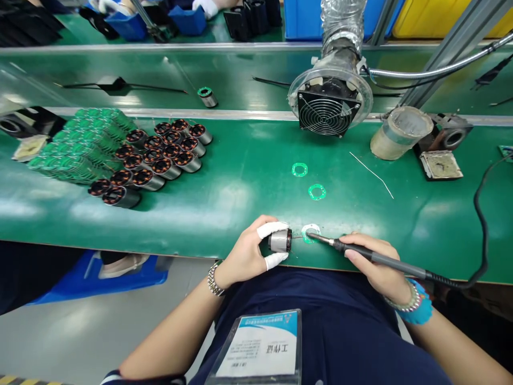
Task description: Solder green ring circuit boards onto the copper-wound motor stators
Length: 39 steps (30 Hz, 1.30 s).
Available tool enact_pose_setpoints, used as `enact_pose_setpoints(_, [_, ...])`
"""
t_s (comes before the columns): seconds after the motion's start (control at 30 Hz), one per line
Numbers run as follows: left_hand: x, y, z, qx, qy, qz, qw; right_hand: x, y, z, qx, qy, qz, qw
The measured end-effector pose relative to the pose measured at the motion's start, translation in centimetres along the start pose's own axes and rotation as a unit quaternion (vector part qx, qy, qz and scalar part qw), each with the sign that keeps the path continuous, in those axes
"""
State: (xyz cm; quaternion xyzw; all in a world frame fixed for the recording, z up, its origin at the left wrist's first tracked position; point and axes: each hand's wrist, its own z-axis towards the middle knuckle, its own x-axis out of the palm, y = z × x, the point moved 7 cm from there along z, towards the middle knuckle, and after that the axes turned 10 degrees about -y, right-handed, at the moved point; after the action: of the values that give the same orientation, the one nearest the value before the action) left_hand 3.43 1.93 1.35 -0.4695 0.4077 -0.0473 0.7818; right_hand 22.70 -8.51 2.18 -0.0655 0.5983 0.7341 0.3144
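The left hand (244, 251) is sitting nearest the viewer, straight below the small wire-guarded fan (325, 113), and is pinching a short metal motor core (279, 240). Its thumb and forefinger (273, 230) are wearing white finger covers and are closing firmly on the core's sides, with the other fingers curling in behind. The right hand (372, 262), below and just right of the fan, is gripping a black soldering iron (372, 252) like a pencil, its fingers (355, 258) wrapping closely around the handle. The iron's tip is reaching the edge of a pale green ring (310, 232), which is lying on the green workbench (256, 214) just beside the core; I cannot tell whether they are touching.

Two more green rings (300, 169) are lying nearer the fan. To the fan's left, rows of copper-wound motor cores (172, 166) are standing beside a long pile of green rings (80, 147). To the fan's right, a thin wire (372, 174) is lying on the bench, and the iron's black cord (479, 214) is looping away.
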Motion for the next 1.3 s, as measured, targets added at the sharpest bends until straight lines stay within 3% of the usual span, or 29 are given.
enact_pose_setpoints(0.43, [0.1,0.1,-0.1,-0.009,0.000,0.005,1.000,0.8,0.1,0.4,0.005,0.052,-0.004,0.999])
enact_pose_setpoints(0.9, [0.1,0.0,-0.1,-0.007,-0.002,0.007,1.000,0.7,-0.1,0.3,0.007,0.043,-0.004,0.999])
enact_pose_setpoints(1.3, [0.1,0.0,-0.1,-0.002,-0.004,0.018,1.000,-0.9,-1.4,0.1,0.047,-0.008,-0.003,0.999])
